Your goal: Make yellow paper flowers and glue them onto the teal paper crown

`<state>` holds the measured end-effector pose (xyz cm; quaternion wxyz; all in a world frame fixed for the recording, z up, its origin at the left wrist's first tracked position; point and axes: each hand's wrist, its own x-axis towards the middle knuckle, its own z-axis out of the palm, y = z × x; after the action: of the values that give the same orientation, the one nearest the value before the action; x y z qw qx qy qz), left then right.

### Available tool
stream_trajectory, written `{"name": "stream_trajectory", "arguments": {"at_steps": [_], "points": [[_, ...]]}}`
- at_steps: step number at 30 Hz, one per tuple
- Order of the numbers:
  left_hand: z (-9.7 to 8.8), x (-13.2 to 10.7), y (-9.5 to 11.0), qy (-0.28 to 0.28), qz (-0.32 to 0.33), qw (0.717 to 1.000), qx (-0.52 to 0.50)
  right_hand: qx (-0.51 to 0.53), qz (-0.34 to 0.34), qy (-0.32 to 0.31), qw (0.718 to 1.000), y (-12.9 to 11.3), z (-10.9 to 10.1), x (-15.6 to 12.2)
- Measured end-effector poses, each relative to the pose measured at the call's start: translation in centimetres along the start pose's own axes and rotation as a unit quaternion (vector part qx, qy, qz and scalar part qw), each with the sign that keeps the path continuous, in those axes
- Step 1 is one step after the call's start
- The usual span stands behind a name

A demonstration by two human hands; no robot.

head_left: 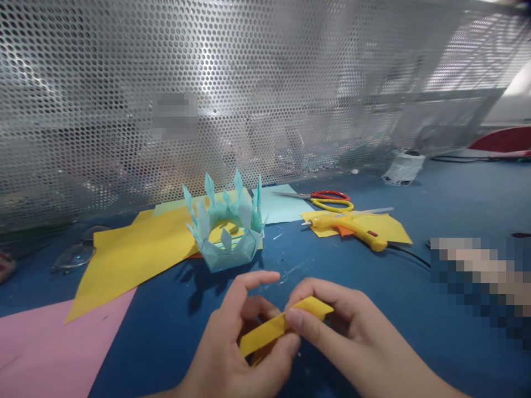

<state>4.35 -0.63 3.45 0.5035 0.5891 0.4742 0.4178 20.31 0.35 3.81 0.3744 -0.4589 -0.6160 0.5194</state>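
Note:
Low in the middle of the view, both of my hands pinch a folded yellow paper strip (282,326) just above the blue table (415,287). My left hand (236,342) grips its lower left end between thumb and fingers. My right hand (344,331) presses the strip's upper right end with thumb and fingertips. Behind the hands stands a light teal paper crown (226,226) with pointed tips, resting partly on a yellow paper sheet (136,254).
A yellow glue gun (352,226) lies on yellow paper at right, with red and yellow scissors (327,200) behind it. A pink sheet (53,348) covers the near left corner. A perforated metal screen (265,83) walls the table's back. A light teal sheet (282,207) lies flat.

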Motion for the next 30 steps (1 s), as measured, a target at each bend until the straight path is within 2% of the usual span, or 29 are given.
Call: {"name": "stream_trajectory", "arguments": {"at_steps": [3,5,10,14,17,19,25,30], "points": [[0.0,-0.1,0.2,-0.025,-0.027,0.998,-0.052,0.003,0.005,0.003,1.000,0.0,-0.3,-0.1],[0.1,-0.1,0.0,-0.030,-0.026,0.998,-0.049,0.004,0.014,0.008,1.000,-0.1,-0.4,-0.1],[0.1,-0.2,-0.7,-0.004,0.034,0.999,0.005,0.035,0.033,0.009,0.999,-0.3,-0.4,0.1],[0.2,-0.3,-0.4,0.021,0.070,0.997,-0.014,0.102,0.061,0.005,0.993,-0.3,-0.3,0.2],[0.2,-0.1,-0.1,0.056,0.048,0.995,-0.065,0.113,0.048,0.023,0.992,-0.2,-0.2,0.3],[0.1,0.2,-0.2,0.060,0.018,0.992,-0.110,0.116,0.042,0.026,0.992,-0.1,-0.2,0.4],[-0.7,1.5,-1.2,0.005,-0.038,0.975,-0.217,0.142,0.054,-0.008,0.988,-0.2,-0.3,0.7],[-1.1,2.4,-1.2,-0.081,-0.078,0.960,-0.255,0.160,0.067,-0.017,0.985,-0.3,-0.3,0.5]]}}
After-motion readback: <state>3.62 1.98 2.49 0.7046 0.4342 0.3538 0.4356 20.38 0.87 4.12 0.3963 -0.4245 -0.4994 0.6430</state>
